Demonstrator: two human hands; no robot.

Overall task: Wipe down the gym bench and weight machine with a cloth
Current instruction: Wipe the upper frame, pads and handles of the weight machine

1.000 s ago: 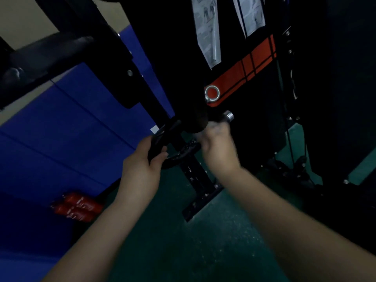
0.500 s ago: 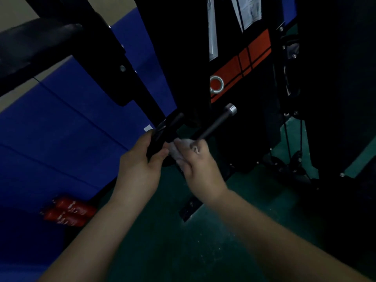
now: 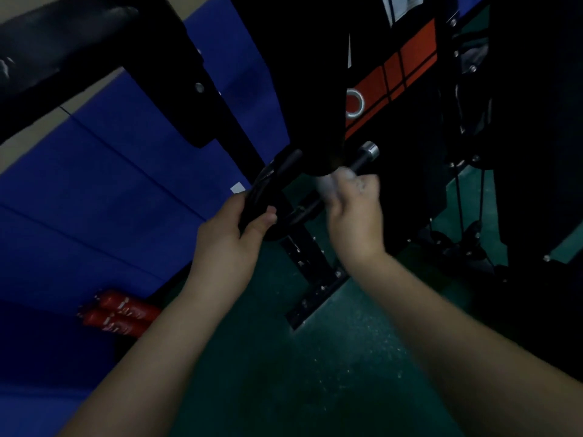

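The machine (image 3: 315, 74) fills the upper middle and right of the frame, a tall black frame with an orange panel (image 3: 397, 74) and a steel ring set in it. The bench (image 3: 53, 45), a dark padded slab, runs across the upper left, apart from both hands and untouched at this moment. Blue mats (image 3: 110, 200) cover the left, and the green floor (image 3: 284, 373) the bottom middle, with two red cylinders (image 3: 116, 313) lying at lower left. Near the centre a black plate (image 3: 268, 197) hangs on a dark peg (image 3: 334, 190) that slants up to a silver cap (image 3: 369, 150) right of centre. The left hand (image 3: 230, 238) grips the plate by its rim, thumb on the near face and fingers curled behind. The right hand (image 3: 356, 212) is closed round the peg with the cloth (image 3: 328, 184) bunched pale under its fingers; the hand is blurred, so just how the fingers lie I cannot tell. The step in hand looks to be wiping the peg on the machine while the plate is steadied. Next, I judge, the cloth should run along the peg up to its cap and back down to the plate, with firm wrap-round pressure, while the left hand holds the plate from swinging. The bench seems left for later.
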